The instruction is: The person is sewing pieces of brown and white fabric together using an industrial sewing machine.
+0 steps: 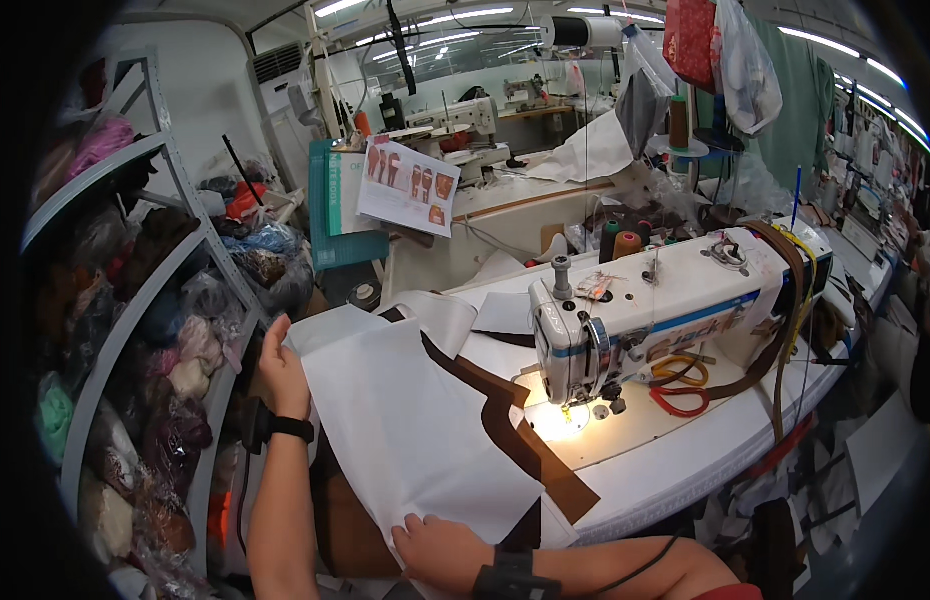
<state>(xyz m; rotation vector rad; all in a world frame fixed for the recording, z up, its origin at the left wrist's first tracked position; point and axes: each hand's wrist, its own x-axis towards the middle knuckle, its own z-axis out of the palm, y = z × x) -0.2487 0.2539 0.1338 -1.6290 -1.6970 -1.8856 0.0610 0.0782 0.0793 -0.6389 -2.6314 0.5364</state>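
A large white sheet, like paper or thin backing (405, 400), lies slanted in front of me, left of the sewing machine (645, 310). My left hand (283, 375) is closed at its far left edge, with part of the fingers hidden. At the near edge, the fingers of my right hand (443, 552) are curled onto the same sheet. Brown pieces with curved edges (560, 475), like leather or fabric, stick out from under it toward the needle. The machine's lamp lights the needle plate (563, 422).
Red-handled scissors (680, 402) and yellow-handled scissors (690, 370) lie under the machine arm. Thread spools (627, 243) stand behind it, and brown straps (785, 330) hang over it. A shelf of bagged materials (135, 370) is on the left. A printed picture sheet (410, 187) stands at the back.
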